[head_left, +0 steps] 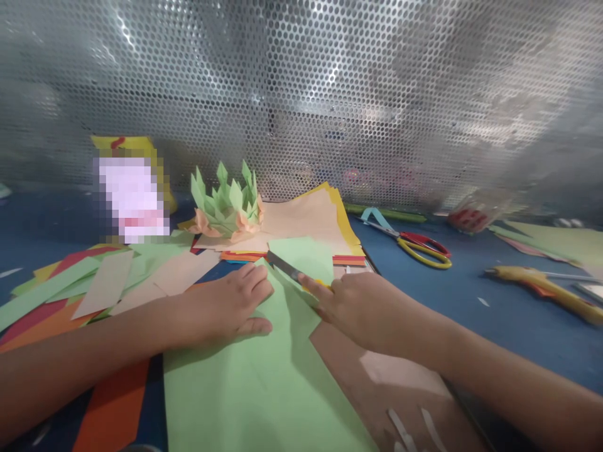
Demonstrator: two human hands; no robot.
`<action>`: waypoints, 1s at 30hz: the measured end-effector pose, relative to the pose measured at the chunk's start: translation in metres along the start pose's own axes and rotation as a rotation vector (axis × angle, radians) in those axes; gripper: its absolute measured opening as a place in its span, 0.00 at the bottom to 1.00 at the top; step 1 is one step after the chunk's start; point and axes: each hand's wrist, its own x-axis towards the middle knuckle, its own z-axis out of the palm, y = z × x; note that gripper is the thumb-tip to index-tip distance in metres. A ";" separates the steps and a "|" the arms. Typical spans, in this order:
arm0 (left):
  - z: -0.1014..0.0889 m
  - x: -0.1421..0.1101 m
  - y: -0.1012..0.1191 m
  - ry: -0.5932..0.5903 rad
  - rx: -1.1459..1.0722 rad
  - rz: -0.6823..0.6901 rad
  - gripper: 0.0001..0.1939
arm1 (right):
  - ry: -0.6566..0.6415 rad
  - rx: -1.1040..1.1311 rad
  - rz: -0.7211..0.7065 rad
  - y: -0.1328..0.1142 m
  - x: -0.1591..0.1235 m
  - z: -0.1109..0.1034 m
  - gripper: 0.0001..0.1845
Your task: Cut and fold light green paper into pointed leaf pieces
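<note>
A large sheet of light green paper (245,395) lies in front of me, with its upper part folded or overlapping. My left hand (235,301) rests on this paper, palm down, holding nothing; its fingers are bent a little and the thumb stands apart. In my right hand (353,307) is a knife (285,267) with a grey blade and a bit of yellow handle showing. Its blade points to the upper left along the paper's edge, close to my left fingertips. My right forefinger is stretched along the blade's base. Most of the handle is hidden in my grip.
Behind stands a green and peach folded-paper model (226,201) beside stacked paper (301,220). Coloured paper strips (110,282) lie left. On the right are scissors (409,242), a yellow glue gun (546,289) and a clear container (475,213). A perforated metal sheet (301,94) rises behind.
</note>
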 end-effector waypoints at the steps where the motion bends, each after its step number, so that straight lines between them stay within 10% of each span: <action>1: 0.000 -0.001 0.000 0.000 -0.004 -0.002 0.16 | -0.015 -0.007 0.011 0.003 -0.002 -0.002 0.37; 14: 0.004 -0.007 0.001 0.043 -0.018 -0.346 0.44 | -0.139 0.093 0.437 0.039 0.004 0.024 0.27; 22: 0.000 -0.004 -0.006 0.119 -0.225 -0.350 0.49 | 0.215 0.542 0.240 0.012 0.009 0.015 0.22; 30: 0.012 -0.002 -0.013 0.201 -0.266 -0.345 0.49 | 0.205 0.785 0.192 -0.025 0.006 0.011 0.39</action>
